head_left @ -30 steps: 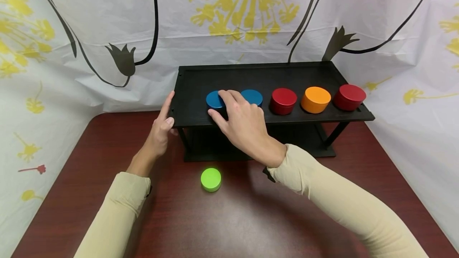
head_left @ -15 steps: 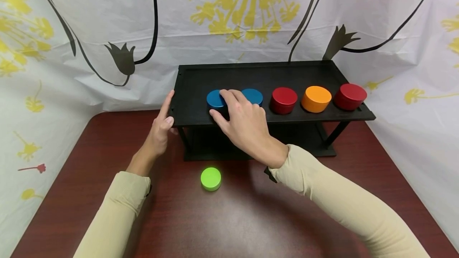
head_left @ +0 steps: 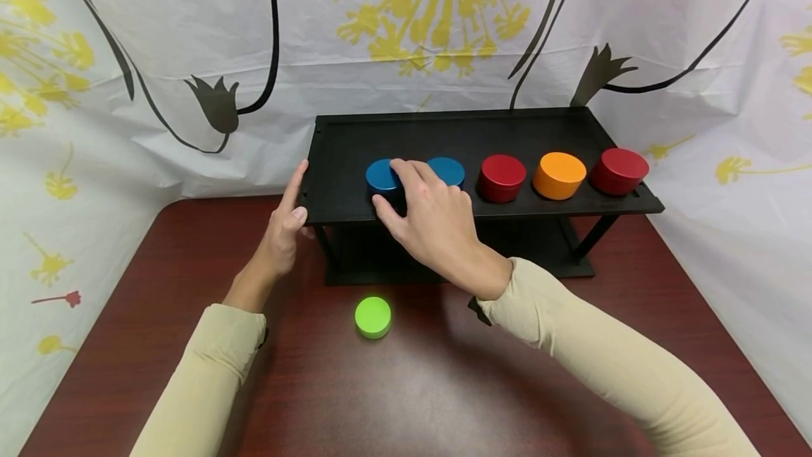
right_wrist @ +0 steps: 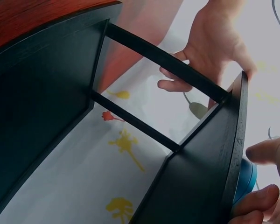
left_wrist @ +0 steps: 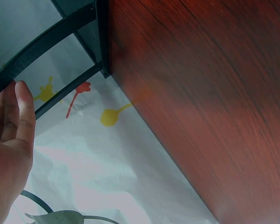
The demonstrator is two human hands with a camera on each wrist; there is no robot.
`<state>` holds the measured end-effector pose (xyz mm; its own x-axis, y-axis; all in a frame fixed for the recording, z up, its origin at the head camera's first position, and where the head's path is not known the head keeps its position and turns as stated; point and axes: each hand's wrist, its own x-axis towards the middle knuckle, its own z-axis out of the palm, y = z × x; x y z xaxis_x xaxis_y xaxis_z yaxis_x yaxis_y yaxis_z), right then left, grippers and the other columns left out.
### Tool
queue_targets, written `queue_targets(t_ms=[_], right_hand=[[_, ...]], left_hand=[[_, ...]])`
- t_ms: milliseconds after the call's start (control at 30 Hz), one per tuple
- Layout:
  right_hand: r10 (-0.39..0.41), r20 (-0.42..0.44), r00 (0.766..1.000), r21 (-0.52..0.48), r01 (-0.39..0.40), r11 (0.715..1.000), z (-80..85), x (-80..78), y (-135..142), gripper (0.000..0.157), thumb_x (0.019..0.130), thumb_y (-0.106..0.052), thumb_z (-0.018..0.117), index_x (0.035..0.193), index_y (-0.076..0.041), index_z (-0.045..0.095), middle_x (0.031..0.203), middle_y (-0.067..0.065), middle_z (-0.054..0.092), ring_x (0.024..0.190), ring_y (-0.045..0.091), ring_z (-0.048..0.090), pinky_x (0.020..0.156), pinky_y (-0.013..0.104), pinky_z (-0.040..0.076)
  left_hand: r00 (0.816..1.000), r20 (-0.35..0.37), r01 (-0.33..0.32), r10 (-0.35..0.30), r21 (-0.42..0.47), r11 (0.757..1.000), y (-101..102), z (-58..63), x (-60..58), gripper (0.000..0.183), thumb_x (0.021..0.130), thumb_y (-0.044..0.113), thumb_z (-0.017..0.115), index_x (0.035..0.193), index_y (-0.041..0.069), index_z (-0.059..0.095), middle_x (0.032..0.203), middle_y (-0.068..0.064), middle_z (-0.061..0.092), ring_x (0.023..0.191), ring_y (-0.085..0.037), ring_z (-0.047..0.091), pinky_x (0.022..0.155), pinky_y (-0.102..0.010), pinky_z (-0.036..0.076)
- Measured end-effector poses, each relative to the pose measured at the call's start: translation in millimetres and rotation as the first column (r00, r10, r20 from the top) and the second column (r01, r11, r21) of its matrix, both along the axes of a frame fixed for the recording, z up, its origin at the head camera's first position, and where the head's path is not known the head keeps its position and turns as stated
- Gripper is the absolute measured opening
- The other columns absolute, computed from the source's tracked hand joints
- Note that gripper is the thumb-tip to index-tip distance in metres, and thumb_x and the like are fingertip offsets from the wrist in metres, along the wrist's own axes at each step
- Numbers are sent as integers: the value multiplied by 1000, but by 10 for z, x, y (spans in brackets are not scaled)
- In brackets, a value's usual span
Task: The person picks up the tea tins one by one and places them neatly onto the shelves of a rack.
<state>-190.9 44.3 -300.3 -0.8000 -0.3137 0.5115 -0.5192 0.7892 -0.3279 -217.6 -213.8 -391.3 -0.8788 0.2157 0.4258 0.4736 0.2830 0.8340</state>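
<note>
My right hand (head_left: 438, 221) grips a blue round tin (head_left: 380, 173) on the top of a black two-tier shelf (head_left: 406, 138), near its front edge. The hand covers the tin's right side. In the right wrist view, part of that blue tin (right_wrist: 245, 179) shows between thumb and fingers. A second blue round tin (head_left: 447, 171) stands to the right, partly behind the knuckles. My left hand (head_left: 279, 235) rests against the shelf's left end with fingers extended. From the left wrist view, the left hand's fingers (left_wrist: 25, 109) look straight beside the black frame.
Along the shelf's front edge, rightward, stand a red tin (head_left: 502, 178), an orange tin (head_left: 559, 175) and another red tin (head_left: 619, 171). A lime-green round tin (head_left: 373, 317) sits on the reddish-brown table (head_left: 406, 400) before the shelf. A patterned white curtain (head_left: 393, 83) hangs behind.
Almost nothing differs: the right hand and the blue tin have shifted very slightly right. The left hand stays at the shelf's end.
</note>
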Motion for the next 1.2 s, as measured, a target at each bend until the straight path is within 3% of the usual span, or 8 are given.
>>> queue_targets(t_ms=[100, 267, 367, 533, 633, 800, 1033, 1200], right_hand=[[-1, 5, 1000, -10, 1, 1000, 2, 19, 7, 54, 92, -41, 64, 136, -9, 59, 132, 10, 61, 90, 29, 69, 70, 47, 57], [10, -83, 997, -38, -13, 999, -5, 88, 49, 55, 91, -39, 64, 137, -9, 57, 133, 10, 60, 64, 23, 64, 54, 37, 53], [43, -162, 986, -59, -54, 997, -19, 171, 80, 52, 92, -36, 64, 136, -9, 58, 132, 11, 60, 51, 18, 54, 44, 30, 45], [107, -220, 970, -60, -123, 991, -102, 339, 110, 48, 91, -33, 65, 131, -8, 61, 124, 11, 63, 45, 13, 48, 40, 26, 37], [120, -218, 969, -52, -134, 990, -150, 409, 122, 46, 90, -32, 65, 130, -8, 63, 121, 10, 64, 44, 12, 47, 40, 24, 34], [135, -203, 970, -55, -149, 987, -212, 470, 136, 45, 90, -33, 66, 127, -8, 64, 120, 9, 64, 45, 11, 49, 40, 22, 33], [201, -166, 965, -50, -212, 976, -374, 556, 140, 43, 89, -32, 68, 125, -8, 64, 120, 8, 64, 45, 7, 44, 40, 20, 31], [237, -124, 964, -43, -244, 969, -525, 603, 129, 43, 88, -31, 70, 125, -9, 63, 118, 7, 63, 44, 5, 36, 39, 18, 28]], left_hand=[[1000, 2, 2, -2, 2, 1000, 1, 4, 2, 72, 91, 35, 30, 161, 29, 15, 162, 11, 18, 117, -20, 39, 65, -46, 46], [1000, 0, 14, -14, 13, 1000, 6, 6, -2, 72, 91, 35, 31, 161, 29, 15, 162, 11, 17, 119, -21, 39, 65, -44, 46], [1000, -2, 17, -17, 19, 1000, 6, 11, -7, 72, 91, 36, 31, 161, 29, 15, 162, 11, 17, 123, -20, 37, 65, -41, 46], [1000, -4, 16, -16, 21, 1000, 9, 22, -15, 72, 91, 35, 31, 161, 29, 15, 162, 11, 18, 116, -21, 39, 64, -39, 46], [1000, -3, 16, -16, 20, 1000, 9, 23, -15, 72, 91, 35, 31, 161, 29, 15, 162, 11, 18, 111, -22, 40, 64, -39, 46], [1000, 6, 7, -7, 16, 1000, 4, 17, -5, 72, 91, 34, 30, 161, 29, 15, 162, 11, 18, 117, -21, 40, 65, -37, 47], [1000, 4, 10, -10, 13, 1000, 5, 11, 4, 72, 91, 34, 30, 161, 28, 15, 162, 11, 17, 105, -22, 41, 64, -37, 46], [1000, 10, 10, -10, 23, 1000, 5, 3, 9, 72, 91, 34, 31, 161, 28, 15, 162, 11, 18, 118, -21, 38, 64, -37, 46]])
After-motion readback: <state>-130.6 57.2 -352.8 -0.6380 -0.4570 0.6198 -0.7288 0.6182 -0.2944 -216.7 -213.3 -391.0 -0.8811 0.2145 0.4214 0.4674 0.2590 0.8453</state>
